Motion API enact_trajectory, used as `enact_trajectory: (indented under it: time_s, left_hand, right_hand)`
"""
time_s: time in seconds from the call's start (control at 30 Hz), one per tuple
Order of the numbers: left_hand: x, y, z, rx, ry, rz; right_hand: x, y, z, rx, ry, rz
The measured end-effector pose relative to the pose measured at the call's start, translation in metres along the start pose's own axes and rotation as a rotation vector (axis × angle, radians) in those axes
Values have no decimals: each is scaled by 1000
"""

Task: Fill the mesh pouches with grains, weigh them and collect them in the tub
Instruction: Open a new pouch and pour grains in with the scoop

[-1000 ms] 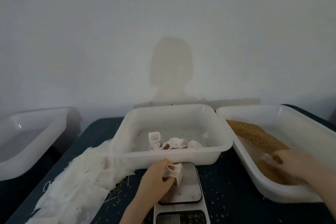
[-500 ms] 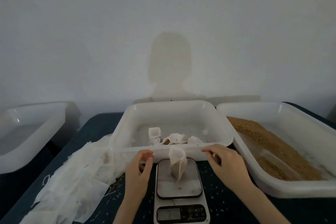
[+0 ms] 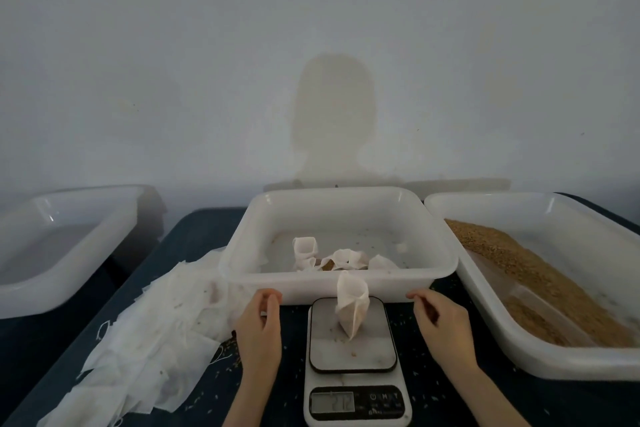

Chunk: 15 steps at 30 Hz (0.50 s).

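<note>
A white mesh pouch (image 3: 351,308) with grain in it stands upright on the platform of a small digital scale (image 3: 353,357), free of both hands. My left hand (image 3: 259,326) hovers left of the scale, fingers loosely curled, holding nothing. My right hand (image 3: 441,326) hovers right of it, fingers loosely curled and empty. Behind the scale sits the white collecting tub (image 3: 341,288) with several filled pouches (image 3: 332,258) inside. A white tub of brown grains (image 3: 512,267) stands at the right.
A heap of flat empty mesh pouches (image 3: 149,333) lies on the dark table left of the scale. Another white tub (image 3: 62,253) sits at the far left. Loose grains are scattered over the tabletop around the scale.
A second ago my left hand held the pouch on the scale while my right was in the grain tub. Both hands have since drawn back to either side and the pouch stands alone.
</note>
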<state>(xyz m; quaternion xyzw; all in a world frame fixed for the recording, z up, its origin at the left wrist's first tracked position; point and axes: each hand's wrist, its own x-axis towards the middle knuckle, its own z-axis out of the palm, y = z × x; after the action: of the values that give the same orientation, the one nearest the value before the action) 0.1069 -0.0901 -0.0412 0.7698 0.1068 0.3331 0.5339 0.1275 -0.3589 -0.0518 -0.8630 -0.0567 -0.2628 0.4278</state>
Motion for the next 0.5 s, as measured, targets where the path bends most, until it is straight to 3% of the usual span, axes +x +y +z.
enact_trajectory:
  time_s: [0.5]
  left_hand:
    - [-1,-8,1,36,-11,-51]
  right_hand:
    - [0,0,0,-26,-20,48]
